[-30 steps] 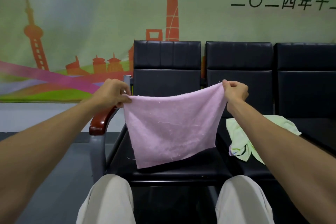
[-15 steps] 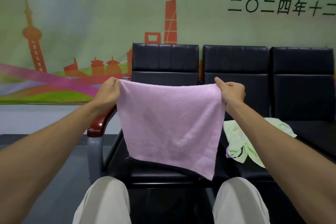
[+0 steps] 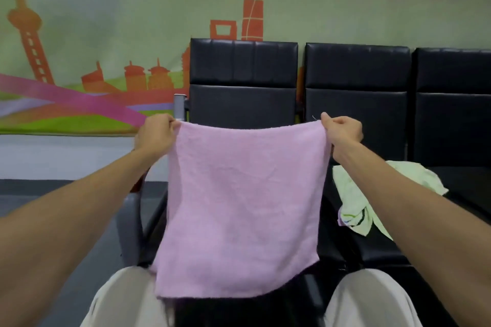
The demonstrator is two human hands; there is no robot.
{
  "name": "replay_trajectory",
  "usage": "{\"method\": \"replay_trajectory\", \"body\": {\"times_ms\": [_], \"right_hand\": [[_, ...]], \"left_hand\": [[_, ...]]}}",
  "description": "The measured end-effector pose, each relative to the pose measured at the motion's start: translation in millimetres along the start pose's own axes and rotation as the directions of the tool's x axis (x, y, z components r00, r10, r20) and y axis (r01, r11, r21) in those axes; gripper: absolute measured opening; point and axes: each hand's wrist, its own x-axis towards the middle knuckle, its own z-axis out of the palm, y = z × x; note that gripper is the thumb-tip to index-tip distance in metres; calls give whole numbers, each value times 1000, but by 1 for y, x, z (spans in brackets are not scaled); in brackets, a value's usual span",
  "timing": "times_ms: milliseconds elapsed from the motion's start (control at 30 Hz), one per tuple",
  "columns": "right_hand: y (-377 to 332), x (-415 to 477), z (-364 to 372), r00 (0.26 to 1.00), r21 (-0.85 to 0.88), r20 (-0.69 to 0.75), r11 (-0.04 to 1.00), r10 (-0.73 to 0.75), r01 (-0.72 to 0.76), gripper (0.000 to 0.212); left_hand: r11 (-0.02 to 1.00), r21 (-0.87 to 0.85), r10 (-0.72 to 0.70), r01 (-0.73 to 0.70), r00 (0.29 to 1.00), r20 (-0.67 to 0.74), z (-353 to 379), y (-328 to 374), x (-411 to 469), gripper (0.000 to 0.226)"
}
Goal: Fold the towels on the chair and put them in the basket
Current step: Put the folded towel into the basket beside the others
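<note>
A pink towel (image 3: 241, 207) hangs flat and spread out in front of the left black chair (image 3: 243, 71). My left hand (image 3: 155, 134) pinches its top left corner and my right hand (image 3: 342, 130) pinches its top right corner. The towel's lower edge hangs over my knees and hides most of the chair seat. A crumpled pale green towel (image 3: 356, 202) lies on the seat of the middle chair (image 3: 357, 74), partly behind my right forearm. No basket is in view.
A row of three black chairs stands against a wall with a painted skyline mural (image 3: 79, 61). A third chair (image 3: 454, 82) is at the right edge. Grey floor (image 3: 66, 194) lies to the left. My knees in light trousers (image 3: 372, 300) are at the bottom.
Both hands have drawn the towel's top edge taut, so the towel now hangs flat and straight, closer to me, its lower edge reaching my knees.
</note>
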Motion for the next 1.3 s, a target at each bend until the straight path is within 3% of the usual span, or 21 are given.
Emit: {"method": "replay_trajectory", "body": {"times_ms": [67, 133, 233, 400, 633, 800, 933, 1000, 1100, 1167, 1300], "right_hand": [[25, 10, 14, 1000, -46, -10, 999, -22, 21, 21], [51, 25, 30, 1000, -88, -8, 996, -8, 8, 20], [92, 52, 55, 999, -158, 1, 987, 32, -32, 21], [158, 95, 98, 996, -230, 27, 970, 89, -80, 24], [233, 147, 155, 990, -316, 6, 940, 140, -131, 24], [247, 167, 182, 991, -287, 23, 950, 134, -122, 27], [252, 154, 173, 980, -359, 157, 932, 119, -56, 28], [253, 137, 156, 963, -435, 263, 898, 61, 62, 32], [246, 104, 128, 900, -511, 436, 821, -10, 256, 31], [237, 77, 111, 815, -522, 578, 753, -33, 400, 21], [206, 24, 82, 531, -400, 847, 677, 16, 618, 4]], "left_hand": [[998, -9, -59, 59, 998, 9, 33, -9, 4, 25], [976, -163, -137, 142, 990, 45, 67, -11, 4, 23], [856, -408, -287, 316, 949, 133, 120, -18, 8, 24], [756, -475, -407, 450, 892, 197, 197, -37, 26, 23], [741, -458, -456, 491, 869, 192, 285, -72, 53, 24], [861, -183, -421, 475, 867, 268, 312, -72, 67, 35], [945, -179, -185, 275, 897, 400, 310, -76, 50, 44], [964, -195, -79, 179, 898, 432, 298, -78, 28, 42], [979, -203, 84, 22, 864, 497, 270, -81, -6, 29], [980, -182, 174, -84, 806, 565, 246, -82, -24, 21], [977, -143, 212, -157, 768, 605, 197, -75, -54, 7]]}}
